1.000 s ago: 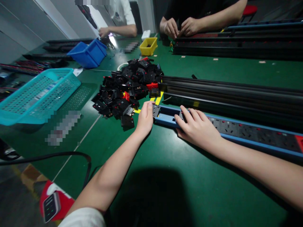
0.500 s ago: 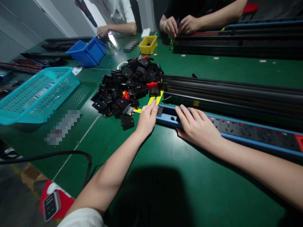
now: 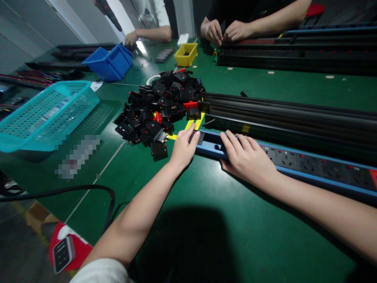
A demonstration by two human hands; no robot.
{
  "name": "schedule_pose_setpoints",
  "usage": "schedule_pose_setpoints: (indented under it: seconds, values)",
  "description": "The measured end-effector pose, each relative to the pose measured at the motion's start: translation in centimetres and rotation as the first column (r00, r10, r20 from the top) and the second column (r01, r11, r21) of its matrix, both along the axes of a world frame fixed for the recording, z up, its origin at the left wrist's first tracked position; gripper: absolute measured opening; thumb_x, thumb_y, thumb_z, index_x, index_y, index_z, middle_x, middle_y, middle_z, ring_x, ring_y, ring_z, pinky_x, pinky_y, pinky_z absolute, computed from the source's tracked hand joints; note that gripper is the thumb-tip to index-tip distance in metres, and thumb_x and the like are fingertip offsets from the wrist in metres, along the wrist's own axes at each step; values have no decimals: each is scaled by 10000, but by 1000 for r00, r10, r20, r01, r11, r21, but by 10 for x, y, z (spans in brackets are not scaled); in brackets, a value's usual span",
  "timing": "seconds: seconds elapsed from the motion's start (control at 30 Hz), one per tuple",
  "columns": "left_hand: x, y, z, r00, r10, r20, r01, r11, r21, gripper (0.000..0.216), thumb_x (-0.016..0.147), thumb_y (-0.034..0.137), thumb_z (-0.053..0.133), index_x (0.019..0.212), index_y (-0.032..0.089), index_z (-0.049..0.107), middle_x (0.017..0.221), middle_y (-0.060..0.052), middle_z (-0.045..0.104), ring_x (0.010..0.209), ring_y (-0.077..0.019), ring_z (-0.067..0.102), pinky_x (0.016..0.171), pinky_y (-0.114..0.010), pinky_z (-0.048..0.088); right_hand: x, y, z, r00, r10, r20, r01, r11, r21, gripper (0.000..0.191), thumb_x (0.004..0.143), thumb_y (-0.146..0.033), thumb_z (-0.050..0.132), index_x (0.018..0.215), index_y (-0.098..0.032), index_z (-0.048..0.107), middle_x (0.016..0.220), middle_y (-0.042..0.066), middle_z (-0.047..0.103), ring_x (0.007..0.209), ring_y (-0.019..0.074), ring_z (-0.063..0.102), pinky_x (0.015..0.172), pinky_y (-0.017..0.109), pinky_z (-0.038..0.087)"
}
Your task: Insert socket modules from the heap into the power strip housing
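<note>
A long blue power strip housing [image 3: 210,150] lies across the table in front of me, with a row of black socket modules [image 3: 306,163] set in its right part. My left hand [image 3: 183,148] is closed around the left end of the housing, its thumb on a black socket module [image 3: 201,137] seated there. Between my hands part of the channel is bare. My right hand [image 3: 249,157] grips the housing farther right, fingers over the top and thumb on the near side. A heap of loose black socket modules [image 3: 159,106] lies just beyond my left hand.
Black rails [image 3: 279,114] lie behind the housing. A turquoise basket [image 3: 50,114], a blue bin [image 3: 110,63] and a yellow bin [image 3: 186,55] stand on the green table. Two people work across it. A black cable [image 3: 88,188] loops at the near left edge.
My left thumb has shifted slightly right, onto the black module at the housing's end. My right hand keeps its grip. The whole view has shifted a little.
</note>
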State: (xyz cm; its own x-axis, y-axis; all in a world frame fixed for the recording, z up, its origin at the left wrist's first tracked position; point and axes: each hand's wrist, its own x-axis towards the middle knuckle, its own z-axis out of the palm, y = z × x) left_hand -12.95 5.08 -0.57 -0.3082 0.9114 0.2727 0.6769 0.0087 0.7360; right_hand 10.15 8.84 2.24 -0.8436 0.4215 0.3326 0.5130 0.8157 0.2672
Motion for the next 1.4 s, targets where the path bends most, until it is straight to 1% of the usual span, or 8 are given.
schedule_pose_setpoints:
  seconds: [0.43, 0.6, 0.7, 0.8, 0.9, 1.03, 1.23, 1.4]
  values:
    - [0, 1, -1, 999, -18, 48, 19, 1000, -3, 491, 978, 493, 513, 1347, 192, 637, 1317, -136, 674, 1240, -253, 587, 1089, -436, 445, -1, 0, 2, 999, -12, 40, 11, 1000, 9, 703, 957, -324, 493, 1494, 111, 360, 1469, 287, 514, 1183, 395, 584, 1007, 478, 443]
    - [9, -1, 0, 989, -143, -49, 142, 990, -17, 522, 1002, 503, 438, 1376, 174, 596, 1346, -157, 644, 1273, -269, 562, 1122, -450, 413, -1, 0, 2, 1000, -14, 26, 14, 1000, 3, 702, 945, -318, 508, 1490, 104, 379, 1462, 292, 520, 1184, 390, 587, 1003, 482, 457]
    - [14, -2, 1, 983, -148, -107, 146, 989, -25, 499, 1011, 478, 414, 1362, 157, 565, 1343, -173, 626, 1281, -282, 544, 1122, -469, 399, -1, -1, 3, 999, -22, 35, 22, 1000, -3, 691, 950, -316, 499, 1491, 98, 384, 1469, 288, 515, 1193, 388, 586, 1004, 477, 460]
    - [15, -4, 0, 989, -60, -138, 63, 998, 15, 420, 984, 459, 479, 1280, 170, 546, 1283, -156, 623, 1213, -274, 557, 1069, -451, 428, -1, -2, 4, 999, -23, 26, 24, 999, -32, 687, 947, -303, 502, 1494, 95, 381, 1472, 293, 509, 1207, 386, 578, 1010, 482, 456]
    - [15, -4, 0, 984, 37, -173, -29, 999, 46, 295, 949, 453, 537, 1077, 188, 545, 1075, -107, 625, 1036, -245, 577, 952, -407, 467, -1, -1, 4, 1000, -18, 20, 19, 999, -47, 695, 947, -303, 501, 1499, 97, 369, 1479, 296, 500, 1212, 390, 571, 1011, 489, 454]
    - [16, -5, 4, 961, -87, -261, 98, 995, 31, 256, 1013, 417, 405, 937, 211, 537, 938, -70, 627, 926, -224, 556, 875, -371, 450, 0, -1, 3, 999, -23, 31, 24, 999, -29, 693, 955, -306, 482, 1503, 101, 358, 1484, 291, 496, 1203, 396, 573, 1013, 489, 452]
    - [20, -10, 11, 883, -196, -428, 219, 976, 4, 364, 1045, 414, 316, 1021, 196, 607, 1006, -106, 684, 995, -258, 585, 909, -387, 410, -1, -1, 4, 999, -22, 29, 23, 999, -40, 692, 951, -303, 482, 1505, 93, 360, 1479, 289, 503, 1201, 387, 573, 1016, 482, 449]
    - [19, -10, 8, 842, -186, -507, 231, 973, 27, 531, 910, 647, 523, 1163, 186, 591, 1067, -124, 708, 1008, -279, 632, 882, -372, 428, -1, -1, 2, 1000, -23, 12, 23, 999, -47, 690, 955, -311, 473, 1505, 91, 363, 1479, 290, 502, 1200, 393, 573, 1010, 488, 452]
